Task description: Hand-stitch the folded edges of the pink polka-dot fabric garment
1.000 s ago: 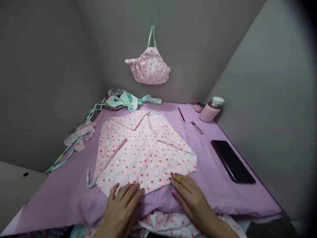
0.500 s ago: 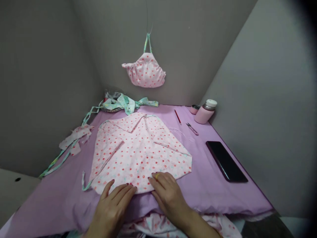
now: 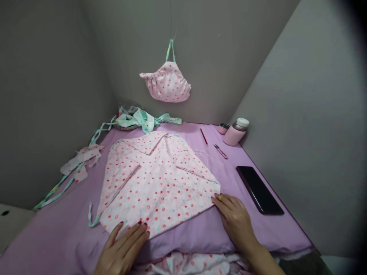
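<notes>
The lilac cloth (image 3: 57, 225) holds pink dotted fabric (image 3: 157, 183), a phone (image 3: 259, 190), thread snips (image 3: 220, 151).

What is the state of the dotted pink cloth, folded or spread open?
Folded: the dotted pink cloth lies on the lilac sheet with top and side flaps turned inward along visible creases.

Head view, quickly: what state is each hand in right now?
Left hand: open, spread at the edge of the pink dotted cloth, not gripping.
Right hand: open, resting on that cloth's corner, no visible grip.
</notes>
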{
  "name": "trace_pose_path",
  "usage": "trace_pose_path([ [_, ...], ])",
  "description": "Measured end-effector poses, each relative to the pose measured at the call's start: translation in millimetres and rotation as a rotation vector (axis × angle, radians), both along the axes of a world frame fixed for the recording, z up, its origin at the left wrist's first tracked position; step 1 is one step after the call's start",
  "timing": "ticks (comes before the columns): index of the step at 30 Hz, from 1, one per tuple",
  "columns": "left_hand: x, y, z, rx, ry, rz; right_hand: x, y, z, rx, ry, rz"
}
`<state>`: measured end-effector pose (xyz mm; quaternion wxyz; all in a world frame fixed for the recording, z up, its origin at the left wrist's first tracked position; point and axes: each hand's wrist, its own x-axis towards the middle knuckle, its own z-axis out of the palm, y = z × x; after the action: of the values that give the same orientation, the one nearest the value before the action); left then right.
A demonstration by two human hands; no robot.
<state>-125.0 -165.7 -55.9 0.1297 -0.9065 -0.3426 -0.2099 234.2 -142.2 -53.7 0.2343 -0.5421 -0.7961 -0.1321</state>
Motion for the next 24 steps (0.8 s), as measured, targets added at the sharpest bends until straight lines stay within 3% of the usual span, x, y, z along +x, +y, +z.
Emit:
trace_pose_path([
  [3, -4, -4, 5.6, 0.000, 0.039, 0.021, 2, -1, -2.9, -0.013, -0.027, 0.009],
  [7, -2, -10, 23.8, 0.015, 0.079, -0.007, -3, -2, -1.5, 0.029, -0.015, 0.025],
  [9, 5, -13, 28.8, -0.002, 0.082, 0.044, -8, -4, -1.0, 0.042, 0.010, 0.047],
  [13, 15, -14, 22.0, -0.050, 0.163, 0.265, -21, -8, -6.9, -0.007, -0.034, 0.150],
  [15, 13, -13, 17.0, -0.085, 0.204, 0.290, -23, -8, -11.9, -0.030, -0.065, 0.182],
  [18, 2, -9, 16.2, -0.158, 0.233, 0.293, -22, -6, -18.0, -0.038, -0.070, 0.200],
  [22, -18, -3, 13.4, -0.192, 0.179, 0.489, -18, -4, -22.3, -0.029, -0.063, 0.208],
  [24, -25, 0, 7.4, -0.213, 0.166, 0.511, -19, -4, -22.0, -0.030, -0.068, 0.208],
])
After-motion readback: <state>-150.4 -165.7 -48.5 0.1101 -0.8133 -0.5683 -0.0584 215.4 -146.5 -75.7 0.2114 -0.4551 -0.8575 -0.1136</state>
